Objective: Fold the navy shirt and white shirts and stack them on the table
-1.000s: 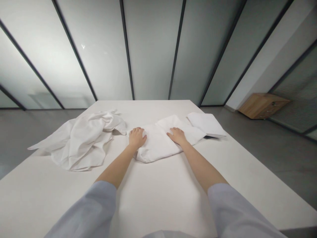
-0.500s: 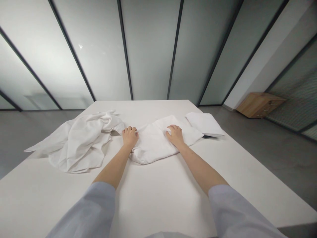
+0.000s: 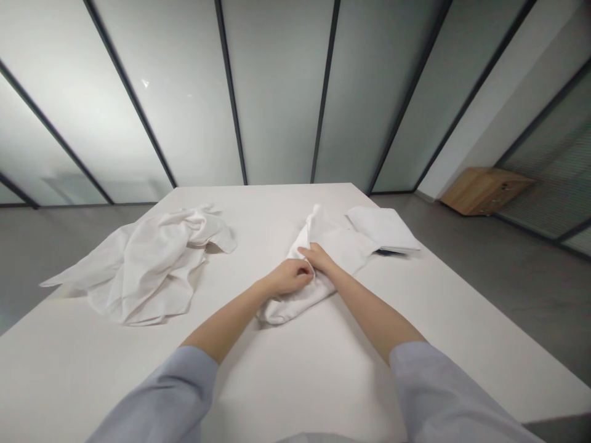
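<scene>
A white cloth (image 3: 344, 243) lies in the middle of the table, its left part lifted and bunched over toward the right. My left hand (image 3: 293, 275) is closed on the cloth's left edge, which it has drawn in close to my other hand. My right hand (image 3: 319, 257) lies on the cloth with its fingers pointing left, beside the left hand; its thumb and fingertips are partly hidden against the fabric. The near corner of the cloth sags in loose folds below the left wrist.
A crumpled white cloth (image 3: 152, 264) is heaped on the left of the table (image 3: 295, 381), one end reaching past the left edge. A neatly folded white cloth (image 3: 383, 227) lies at the right edge, something dark under it. A wooden cabinet (image 3: 484, 191) stands on the floor at right.
My left hand has carried the left edge of the middle cloth rightward, folding it over toward my right hand. The right hand has shifted slightly left and nearer. The other cloths stay put.
</scene>
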`<control>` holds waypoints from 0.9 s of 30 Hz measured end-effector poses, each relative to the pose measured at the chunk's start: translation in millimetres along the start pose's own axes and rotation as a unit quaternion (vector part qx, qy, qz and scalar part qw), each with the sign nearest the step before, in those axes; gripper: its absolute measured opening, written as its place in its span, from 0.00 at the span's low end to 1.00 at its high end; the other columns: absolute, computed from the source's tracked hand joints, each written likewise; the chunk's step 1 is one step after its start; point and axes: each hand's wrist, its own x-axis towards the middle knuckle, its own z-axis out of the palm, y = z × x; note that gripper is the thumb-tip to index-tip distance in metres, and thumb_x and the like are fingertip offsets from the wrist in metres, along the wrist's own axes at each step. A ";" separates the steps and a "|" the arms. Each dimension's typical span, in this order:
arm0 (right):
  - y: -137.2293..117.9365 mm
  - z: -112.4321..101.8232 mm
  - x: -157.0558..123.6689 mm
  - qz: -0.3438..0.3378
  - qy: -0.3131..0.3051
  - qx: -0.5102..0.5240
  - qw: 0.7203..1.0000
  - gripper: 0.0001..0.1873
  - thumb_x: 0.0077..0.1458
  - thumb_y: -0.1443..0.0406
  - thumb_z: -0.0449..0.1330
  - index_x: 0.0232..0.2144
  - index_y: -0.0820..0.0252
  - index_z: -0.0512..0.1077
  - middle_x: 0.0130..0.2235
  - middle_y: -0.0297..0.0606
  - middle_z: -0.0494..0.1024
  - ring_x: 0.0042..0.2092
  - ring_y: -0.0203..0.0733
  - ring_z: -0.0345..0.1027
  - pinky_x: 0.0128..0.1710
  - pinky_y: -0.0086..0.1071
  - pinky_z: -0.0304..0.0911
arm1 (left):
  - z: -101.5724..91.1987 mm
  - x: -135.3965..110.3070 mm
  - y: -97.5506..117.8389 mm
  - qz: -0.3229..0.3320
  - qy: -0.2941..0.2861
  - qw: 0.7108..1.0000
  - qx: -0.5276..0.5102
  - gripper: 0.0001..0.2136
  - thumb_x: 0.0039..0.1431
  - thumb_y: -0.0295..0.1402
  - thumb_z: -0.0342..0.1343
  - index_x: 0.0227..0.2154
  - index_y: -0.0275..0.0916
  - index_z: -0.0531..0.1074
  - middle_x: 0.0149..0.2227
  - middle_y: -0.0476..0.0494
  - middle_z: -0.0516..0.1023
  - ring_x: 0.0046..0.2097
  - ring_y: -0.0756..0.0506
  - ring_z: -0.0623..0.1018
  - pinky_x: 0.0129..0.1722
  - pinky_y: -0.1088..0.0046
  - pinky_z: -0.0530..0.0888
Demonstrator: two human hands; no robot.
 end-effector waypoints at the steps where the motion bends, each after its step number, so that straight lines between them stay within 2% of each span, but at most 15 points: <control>1: 0.0 0.3 -1.4 -0.010 -0.012 0.021 1.000 0.16 0.53 0.56 0.56 0.23 0.61 0.70 0.25 0.36 0.75 0.32 0.42 0.68 0.34 0.33 0.63 | -3.9 0.8 -7.1 -0.041 0.050 0.997 -0.041 0.08 0.58 0.34 0.50 0.34 0.39 0.73 0.37 0.44 0.78 0.38 0.46 0.76 0.40 0.70 0.72; 3: -1.5 1.6 -4.2 -0.021 -0.038 0.063 0.997 0.18 0.55 0.55 0.52 0.24 0.61 0.72 0.26 0.36 0.76 0.33 0.42 0.69 0.35 0.33 0.64 | -13.5 1.0 -23.6 -0.126 0.163 0.975 -0.085 0.11 0.59 0.36 0.49 0.40 0.38 0.71 0.42 0.41 0.77 0.42 0.46 0.76 0.39 0.70 0.73; 4: -2.9 2.7 -5.3 -0.020 -0.050 0.076 0.996 0.18 0.55 0.55 0.52 0.25 0.61 0.72 0.27 0.36 0.77 0.34 0.42 0.69 0.36 0.33 0.64 | -17.7 0.2 -31.7 -0.158 0.193 0.964 -0.092 0.13 0.58 0.37 0.51 0.43 0.38 0.70 0.45 0.40 0.76 0.44 0.45 0.76 0.40 0.69 0.73; 5: -4.7 4.1 -6.3 -0.016 -0.059 0.080 0.995 0.17 0.54 0.55 0.52 0.26 0.61 0.73 0.28 0.35 0.77 0.35 0.42 0.69 0.37 0.33 0.65 | -20.9 -1.1 -38.9 -0.179 0.197 0.959 -0.095 0.16 0.55 0.38 0.55 0.45 0.38 0.69 0.47 0.39 0.75 0.45 0.44 0.75 0.41 0.69 0.73; 8: -11.9 9.4 -9.8 -0.010 -0.089 0.088 0.992 0.16 0.53 0.55 0.54 0.27 0.59 0.74 0.29 0.35 0.78 0.36 0.43 0.70 0.38 0.33 0.66 | -23.5 -6.7 -52.8 -0.199 0.146 0.966 -0.084 0.28 0.46 0.41 0.64 0.50 0.39 0.67 0.46 0.40 0.76 0.44 0.44 0.76 0.43 0.68 0.72; 9: -14.5 10.9 -11.5 -0.014 -0.104 0.102 0.989 0.16 0.53 0.54 0.55 0.27 0.59 0.75 0.29 0.35 0.78 0.36 0.43 0.70 0.38 0.34 0.66 | -23.1 -8.2 -54.7 -0.201 0.145 0.966 -0.073 0.27 0.46 0.42 0.63 0.50 0.39 0.67 0.43 0.42 0.77 0.41 0.45 0.76 0.42 0.68 0.72; 12: -21.5 13.8 -16.4 -0.035 -0.130 0.152 0.979 0.19 0.51 0.51 0.57 0.30 0.62 0.75 0.30 0.37 0.78 0.36 0.44 0.71 0.38 0.34 0.66 | -23.4 -10.6 -54.6 -0.198 0.169 0.965 -0.016 0.16 0.55 0.43 0.55 0.43 0.40 0.71 0.34 0.47 0.77 0.32 0.48 0.74 0.36 0.71 0.70; 14: -24.0 14.5 -17.6 -0.040 -0.119 0.161 0.979 0.21 0.50 0.49 0.57 0.28 0.62 0.74 0.29 0.37 0.78 0.35 0.44 0.70 0.36 0.34 0.65 | -25.8 -11.0 -52.4 -0.180 0.176 0.967 0.033 0.13 0.60 0.42 0.48 0.37 0.40 0.73 0.30 0.48 0.76 0.30 0.48 0.73 0.35 0.72 0.68; 17: -23.5 15.8 -15.3 -0.043 -0.086 0.181 0.979 0.24 0.51 0.46 0.53 0.22 0.60 0.70 0.25 0.35 0.75 0.32 0.41 0.68 0.37 0.33 0.64 | -29.3 -11.5 -49.6 -0.163 0.182 0.966 0.088 0.16 0.63 0.40 0.43 0.33 0.40 0.75 0.28 0.46 0.77 0.31 0.47 0.73 0.35 0.72 0.67; 22: -18.4 18.2 -13.0 -0.045 -0.060 0.175 0.982 0.23 0.51 0.46 0.52 0.19 0.57 0.65 0.22 0.32 0.71 0.30 0.40 0.65 0.35 0.32 0.63 | -27.9 -9.8 -51.2 -0.199 0.208 0.957 0.033 0.18 0.62 0.40 0.41 0.29 0.38 0.74 0.25 0.49 0.74 0.30 0.48 0.71 0.31 0.74 0.65; 25: -16.4 17.0 -10.0 -0.038 -0.029 0.193 0.980 0.21 0.51 0.47 0.54 0.21 0.58 0.67 0.23 0.33 0.73 0.31 0.41 0.66 0.35 0.33 0.63 | -32.6 -8.6 -59.9 -0.239 0.279 0.930 -0.010 0.15 0.61 0.38 0.43 0.26 0.38 0.71 0.24 0.50 0.72 0.31 0.48 0.71 0.31 0.74 0.66; 27: -15.0 11.7 -3.0 -0.052 0.043 0.229 0.971 0.20 0.51 0.48 0.54 0.24 0.58 0.68 0.27 0.35 0.75 0.34 0.42 0.68 0.38 0.34 0.64 | -43.7 -10.8 -69.3 -0.267 0.360 0.894 -0.031 0.14 0.61 0.36 0.42 0.24 0.39 0.67 0.25 0.49 0.71 0.32 0.47 0.71 0.33 0.73 0.67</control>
